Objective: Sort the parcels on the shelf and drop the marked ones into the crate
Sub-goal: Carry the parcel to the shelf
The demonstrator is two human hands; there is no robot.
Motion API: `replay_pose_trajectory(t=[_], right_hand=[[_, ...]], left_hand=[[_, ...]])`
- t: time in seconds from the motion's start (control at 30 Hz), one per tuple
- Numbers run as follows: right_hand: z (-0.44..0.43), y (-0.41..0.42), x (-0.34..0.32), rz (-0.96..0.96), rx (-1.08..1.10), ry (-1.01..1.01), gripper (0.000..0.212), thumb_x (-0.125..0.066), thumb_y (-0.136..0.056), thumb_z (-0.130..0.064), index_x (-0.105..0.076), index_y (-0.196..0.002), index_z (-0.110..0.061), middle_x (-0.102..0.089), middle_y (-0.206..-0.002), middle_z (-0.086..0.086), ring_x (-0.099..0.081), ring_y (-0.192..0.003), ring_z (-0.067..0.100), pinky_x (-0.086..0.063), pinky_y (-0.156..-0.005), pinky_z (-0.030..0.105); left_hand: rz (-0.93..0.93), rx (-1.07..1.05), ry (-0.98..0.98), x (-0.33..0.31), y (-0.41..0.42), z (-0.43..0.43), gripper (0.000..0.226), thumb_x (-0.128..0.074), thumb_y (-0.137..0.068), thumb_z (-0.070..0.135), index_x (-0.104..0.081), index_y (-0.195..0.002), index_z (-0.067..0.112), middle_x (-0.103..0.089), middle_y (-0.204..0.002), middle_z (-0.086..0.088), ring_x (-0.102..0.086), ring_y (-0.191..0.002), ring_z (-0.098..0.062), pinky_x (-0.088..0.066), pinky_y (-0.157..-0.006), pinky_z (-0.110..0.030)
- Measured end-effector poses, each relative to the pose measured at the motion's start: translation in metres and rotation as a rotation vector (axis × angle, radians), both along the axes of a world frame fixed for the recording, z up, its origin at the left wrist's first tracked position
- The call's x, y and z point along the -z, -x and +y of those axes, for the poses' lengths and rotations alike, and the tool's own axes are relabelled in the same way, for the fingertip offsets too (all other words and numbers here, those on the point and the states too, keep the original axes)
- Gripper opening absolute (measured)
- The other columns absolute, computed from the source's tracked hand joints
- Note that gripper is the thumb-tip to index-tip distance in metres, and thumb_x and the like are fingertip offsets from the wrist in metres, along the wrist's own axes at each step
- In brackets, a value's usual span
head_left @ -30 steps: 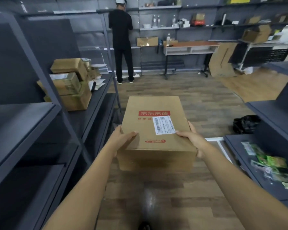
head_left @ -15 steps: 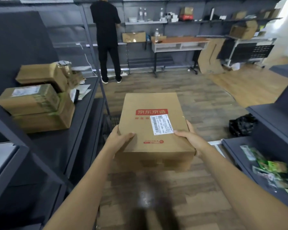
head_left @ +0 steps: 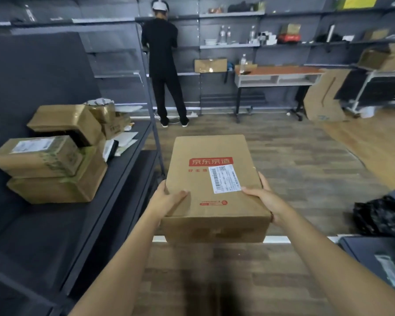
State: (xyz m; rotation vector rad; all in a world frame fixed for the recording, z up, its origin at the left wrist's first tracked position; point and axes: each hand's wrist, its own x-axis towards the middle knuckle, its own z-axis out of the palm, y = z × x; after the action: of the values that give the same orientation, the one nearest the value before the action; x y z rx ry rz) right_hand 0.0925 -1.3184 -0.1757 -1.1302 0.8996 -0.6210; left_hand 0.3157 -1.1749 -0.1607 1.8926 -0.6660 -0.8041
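I carry a flat cardboard parcel with a red printed logo and a white barcode label on top, level in front of me over the wooden floor. My left hand grips its near left corner, thumb on top. My right hand grips the near right edge, thumb beside the label. To the left stands a dark shelf with several taped cardboard parcels stacked on it. No crate shows.
A person in black stands with their back to me at the far wall shelves. A desk and leaning cardboard sit further right. A black bag lies on the floor by a dark shelf at right.
I have walked forward along the aisle with the parcel; the stacked parcels on the left shelf are closer. My grip on the parcel is unchanged.
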Motion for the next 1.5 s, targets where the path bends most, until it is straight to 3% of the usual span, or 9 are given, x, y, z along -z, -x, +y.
replay_pose_trajectory(t=[0.27,0.43,0.5,0.6,0.73,0.87,1.0,1.27,1.5], right_hand=[[-0.108,-0.026,-0.010,-0.005,-0.096,0.027,0.084,-0.068,-0.082,-0.006,-0.023,-0.147,-0.033,-0.061,-0.115,-0.006,-0.063,-0.101,0.015,-0.051,-0.080,0.032],[-0.148,-0.058,-0.003,-0.004,-0.160,-0.002,0.087,-0.069,-0.082,-0.007,-0.019,-0.148,-0.035,-0.058,-0.124,-0.001,-0.062,-0.107,0.021,-0.051,-0.088,0.038],[-0.163,-0.073,0.001,0.009,-0.173,-0.007,0.086,-0.069,-0.082,-0.008,-0.020,-0.148,-0.034,-0.058,-0.122,-0.002,-0.061,-0.109,0.021,-0.050,-0.091,0.040],[-0.183,-0.098,0.006,0.013,-0.194,-0.005,0.083,-0.067,-0.083,-0.007,-0.022,-0.147,-0.034,-0.060,-0.110,-0.008,-0.061,-0.105,0.020,-0.050,-0.085,0.037],[-0.210,-0.147,0.003,0.041,-0.263,0.005,0.081,-0.065,-0.084,-0.007,-0.022,-0.146,-0.035,-0.058,-0.120,-0.002,-0.060,-0.106,0.022,-0.051,-0.076,0.034],[-0.227,-0.218,-0.002,0.089,-0.411,0.074,0.080,-0.065,-0.085,-0.006,-0.023,-0.147,-0.034,-0.059,-0.108,-0.009,-0.062,-0.094,0.012,-0.050,-0.068,0.027],[-0.218,-0.280,0.007,0.130,-0.589,0.069,0.082,-0.068,-0.083,-0.010,-0.024,-0.146,-0.038,-0.058,-0.123,-0.006,-0.061,-0.097,0.010,-0.049,-0.072,0.029],[-0.140,-0.355,-0.001,0.173,-1.006,0.096,0.077,-0.070,-0.083,-0.019,-0.026,-0.139,-0.049,-0.057,-0.120,-0.006,-0.059,-0.106,0.021,-0.050,-0.085,0.041],[-0.050,-0.389,0.002,0.224,-1.376,0.137,0.076,-0.066,-0.086,-0.020,-0.021,-0.143,-0.044,-0.056,-0.114,-0.008,-0.059,-0.099,0.019,-0.048,-0.070,0.035]], left_hand=[[-0.028,-0.094,0.007,-0.005,-0.010,-0.085,0.068,-0.070,-0.081,0.036,-0.037,-0.139,0.024,-0.054,-0.129,-0.002,-0.055,-0.115,-0.025,-0.047,-0.098,-0.046],[-0.020,-0.148,0.005,0.002,-0.030,-0.112,0.065,-0.071,-0.080,0.036,-0.042,-0.135,0.022,-0.057,-0.126,-0.001,-0.056,-0.111,-0.022,-0.048,-0.088,-0.036],[-0.030,-0.167,-0.003,0.005,-0.044,-0.123,0.064,-0.072,-0.078,0.038,-0.044,-0.133,0.021,-0.059,-0.125,0.000,-0.057,-0.110,-0.021,-0.048,-0.091,-0.036],[-0.029,-0.187,-0.020,0.011,-0.065,-0.138,0.067,-0.072,-0.075,0.042,-0.044,-0.133,0.024,-0.060,-0.123,0.001,-0.058,-0.110,-0.021,-0.048,-0.097,-0.043],[-0.004,-0.252,0.000,0.015,-0.102,-0.151,0.072,-0.072,-0.067,0.048,-0.046,-0.130,0.027,-0.062,-0.120,0.003,-0.060,-0.107,-0.019,-0.049,-0.096,-0.046],[0.041,-0.384,0.040,0.022,-0.138,-0.142,0.064,-0.073,-0.069,0.046,-0.046,-0.125,0.030,-0.061,-0.118,0.005,-0.060,-0.105,-0.017,-0.049,-0.096,-0.045],[0.060,-0.536,0.027,0.028,-0.156,-0.111,0.072,-0.070,-0.069,0.047,-0.042,-0.133,0.028,-0.058,-0.122,0.005,-0.057,-0.108,-0.017,-0.047,-0.098,-0.044],[0.054,-0.913,0.025,0.022,-0.132,-0.006,0.059,-0.068,-0.078,0.042,-0.043,-0.130,0.030,-0.058,-0.121,0.009,-0.058,-0.107,-0.013,-0.047,-0.093,-0.037],[0.127,-1.307,0.002,0.032,-0.069,0.062,0.054,-0.068,-0.081,0.040,-0.044,-0.128,0.031,-0.061,-0.118,0.006,-0.059,-0.104,-0.017,-0.047,-0.096,-0.043]])
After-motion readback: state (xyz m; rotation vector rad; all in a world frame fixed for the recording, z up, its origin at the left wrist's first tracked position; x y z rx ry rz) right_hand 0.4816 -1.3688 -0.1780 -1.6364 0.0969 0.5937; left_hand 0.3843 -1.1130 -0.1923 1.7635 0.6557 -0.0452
